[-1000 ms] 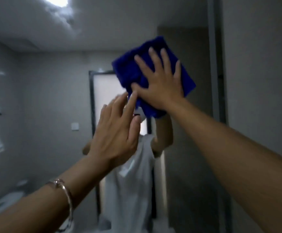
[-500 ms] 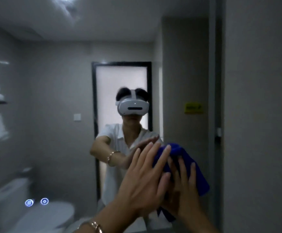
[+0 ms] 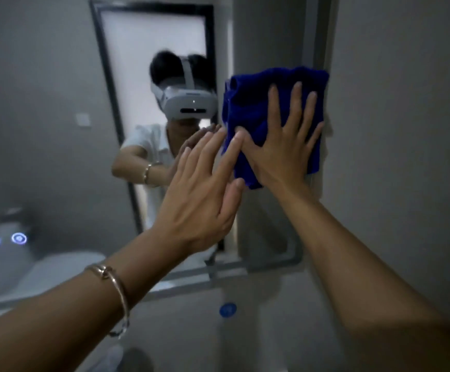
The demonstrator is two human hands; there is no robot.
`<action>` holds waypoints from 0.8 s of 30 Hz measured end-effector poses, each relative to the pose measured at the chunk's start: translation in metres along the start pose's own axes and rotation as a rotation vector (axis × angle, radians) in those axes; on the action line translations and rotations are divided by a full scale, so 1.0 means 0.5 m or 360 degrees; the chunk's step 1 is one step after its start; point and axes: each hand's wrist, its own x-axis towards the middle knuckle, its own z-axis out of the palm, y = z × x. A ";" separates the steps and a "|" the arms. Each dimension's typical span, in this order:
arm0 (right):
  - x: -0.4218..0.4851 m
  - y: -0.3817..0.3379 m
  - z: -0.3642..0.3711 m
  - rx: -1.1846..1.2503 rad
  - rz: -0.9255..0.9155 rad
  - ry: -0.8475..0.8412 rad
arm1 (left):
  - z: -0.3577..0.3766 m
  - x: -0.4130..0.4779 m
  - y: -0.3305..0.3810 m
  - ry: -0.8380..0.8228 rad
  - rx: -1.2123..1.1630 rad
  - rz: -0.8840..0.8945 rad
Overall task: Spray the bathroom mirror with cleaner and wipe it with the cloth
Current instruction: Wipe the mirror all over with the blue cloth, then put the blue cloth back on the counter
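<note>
A dark blue cloth (image 3: 253,103) lies flat against the bathroom mirror (image 3: 44,108), close to the mirror's right edge. My right hand (image 3: 283,146) presses on it with fingers spread and straight. My left hand (image 3: 199,194), a bracelet on its wrist, is raised with straight fingers beside the cloth's lower left corner, its fingertips at the cloth's edge. The mirror reflects a person in a white shirt wearing a headset. No spray bottle can be made out.
A grey wall (image 3: 406,130) runs right of the mirror. The mirror's lower frame (image 3: 191,277) crosses below my hands. A small blue round thing (image 3: 228,310) sits on the grey surface underneath. The mirror reflects a toilet and a door.
The cloth and both hands swept from high on the mirror down to its lower part, then back up and to the right edge. The view has tilted downward.
</note>
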 end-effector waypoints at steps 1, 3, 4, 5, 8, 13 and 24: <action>-0.059 0.019 0.018 0.0018 0.0059 -0.0038 | 0.010 -0.032 -0.001 -0.0058 -0.0016 -0.0018; -0.175 0.045 0.048 0.0067 0.0189 -0.0188 | 0.024 -0.086 -0.001 -0.0122 -0.0063 -0.0102; -0.230 0.046 0.060 0.0118 0.0264 -0.0273 | 0.025 -0.114 0.000 -0.0138 -0.0088 -0.0171; -0.274 0.044 0.070 0.0175 0.0353 -0.0347 | 0.029 -0.137 0.001 -0.0151 -0.0122 -0.0240; -0.383 -0.003 0.090 0.0412 0.0692 -0.0541 | 0.029 -0.220 0.009 -0.0205 -0.0145 -0.0423; -0.480 -0.170 0.107 0.1003 0.1407 -0.0631 | -0.013 -0.323 -0.015 -0.0291 0.0012 -0.0603; -0.495 -0.518 0.100 0.1889 0.2305 -0.0394 | -0.255 -0.586 -0.099 -0.0240 0.0378 -0.1138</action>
